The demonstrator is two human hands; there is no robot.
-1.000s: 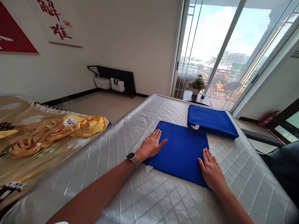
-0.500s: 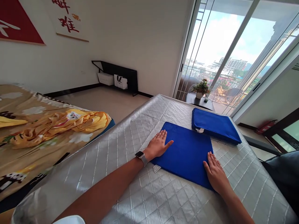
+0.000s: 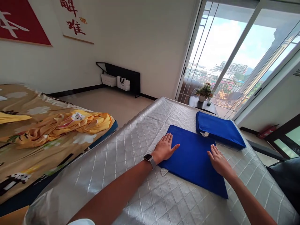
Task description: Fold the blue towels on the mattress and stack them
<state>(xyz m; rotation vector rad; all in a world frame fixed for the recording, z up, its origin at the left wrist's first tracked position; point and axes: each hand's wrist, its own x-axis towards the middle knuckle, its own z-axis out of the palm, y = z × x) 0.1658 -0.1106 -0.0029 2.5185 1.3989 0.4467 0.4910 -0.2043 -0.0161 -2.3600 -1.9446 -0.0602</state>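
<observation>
A flat blue folded cloth (image 3: 191,156) lies on the silver quilted cover (image 3: 131,137), with a small white label (image 3: 164,171) sticking out at its near left corner. My left hand (image 3: 165,147) rests flat on the cloth's left edge, fingers together and thumb spread out over the blue. My right hand (image 3: 220,161) is at the cloth's right edge with its fingers stretched out; whether it touches the cloth or hovers just over it I cannot tell. Beyond it sits a thicker stack of blue folded cloth (image 3: 220,128) with a white label on its near side.
On the left, a patterned bed cover (image 3: 47,162) carries a crumpled yellow cloth (image 3: 70,125). A dark side table (image 3: 202,104) with a potted plant (image 3: 204,91) stands past the far edge, by the sliding glass door. A black rack (image 3: 122,76) is against the wall.
My right hand has shifted upward along the cloth's right edge, so its near right corner now shows. The left hand stays on the left edge. The whole view has swung slightly left.
</observation>
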